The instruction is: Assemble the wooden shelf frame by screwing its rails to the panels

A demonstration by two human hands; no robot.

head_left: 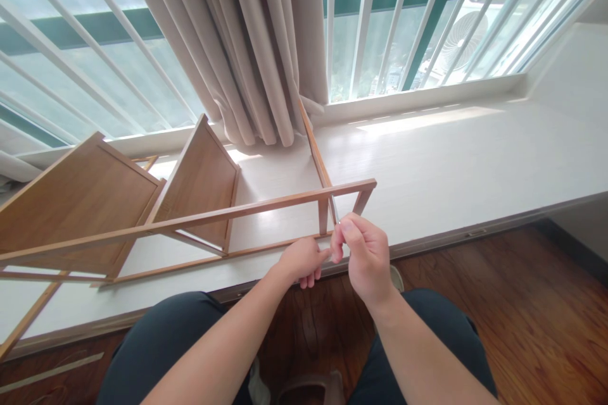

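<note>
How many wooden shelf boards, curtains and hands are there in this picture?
Flat brown wooden shelf boards in the thin wooden frame: 2
Beige pleated curtain: 1
Bare hands, left hand and right hand: 2
Total: 5

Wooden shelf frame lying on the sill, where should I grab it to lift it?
Probably grip the long top rail of the wooden shelf frame near its middle, coming from above on the near side. The rail is thin, bare and stands clear of the white sill, so fingers can wrap around it.
</note>
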